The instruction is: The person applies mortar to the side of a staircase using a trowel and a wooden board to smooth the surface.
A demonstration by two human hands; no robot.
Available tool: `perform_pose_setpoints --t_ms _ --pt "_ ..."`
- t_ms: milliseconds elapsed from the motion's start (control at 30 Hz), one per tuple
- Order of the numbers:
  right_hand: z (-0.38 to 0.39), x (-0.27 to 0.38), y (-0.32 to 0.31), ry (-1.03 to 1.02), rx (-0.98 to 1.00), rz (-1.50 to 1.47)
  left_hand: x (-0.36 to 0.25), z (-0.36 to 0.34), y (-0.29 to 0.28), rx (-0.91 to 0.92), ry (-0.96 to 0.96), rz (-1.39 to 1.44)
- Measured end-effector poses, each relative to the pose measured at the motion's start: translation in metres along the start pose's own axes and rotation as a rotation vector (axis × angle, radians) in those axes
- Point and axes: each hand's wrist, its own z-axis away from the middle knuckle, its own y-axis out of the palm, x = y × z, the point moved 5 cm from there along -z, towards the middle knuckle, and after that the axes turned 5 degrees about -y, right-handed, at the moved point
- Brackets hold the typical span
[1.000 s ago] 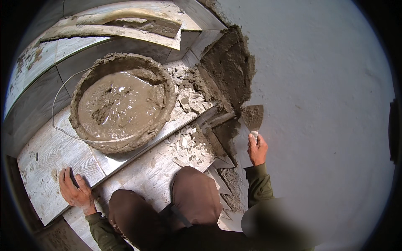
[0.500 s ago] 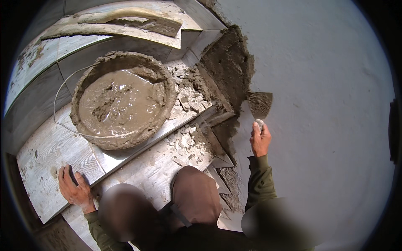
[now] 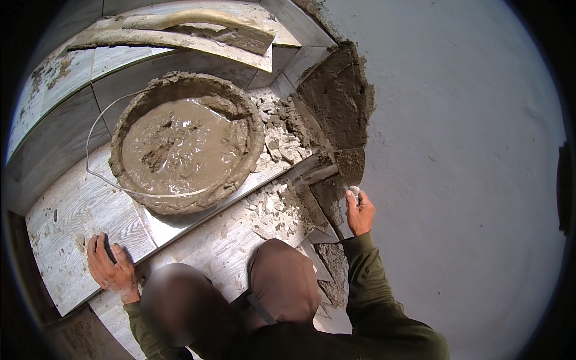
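Observation:
My right hand (image 3: 360,214) is closed around the handle of a putty knife (image 3: 350,165). Its wide blade, coated in wet mortar, lies against the lower end of the dark mortar patch (image 3: 337,96) along the grey wall's edge. My left hand (image 3: 112,269) rests on the edge of a wood-look tiled step (image 3: 99,210), fingers spread and holding nothing. Between my hands, farther off, a round mortar-crusted bucket (image 3: 257,135) stands on that step. Wet brown mortar (image 3: 186,150) fills much of it, and its wire handle (image 3: 89,147) hangs down over the near side.
Broken chips of plaster (image 3: 277,210) litter the steps beside the wall. On the upper step lies a mortar-smeared wooden float (image 3: 210,39) with a curved handle. The smooth grey wall (image 3: 462,168) takes up the right side. My knees (image 3: 285,282) are close to the lower step.
My right hand has moved left and slightly down, bringing the putty knife's blade from the bare grey wall onto the mortar strip. My left hand stays on the step; the view has shifted slightly.

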Motion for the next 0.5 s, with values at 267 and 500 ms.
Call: perform_pose_setpoints --t_ms 267,500 --pt "-0.003 0.033 0.013 -0.177 0.019 0.094 -0.001 0.000 -0.003 -0.005 -0.006 0.012" --pt "-0.030 0.053 0.038 -0.278 0.058 0.040 -0.006 0.000 -0.003 0.001 0.002 0.017"
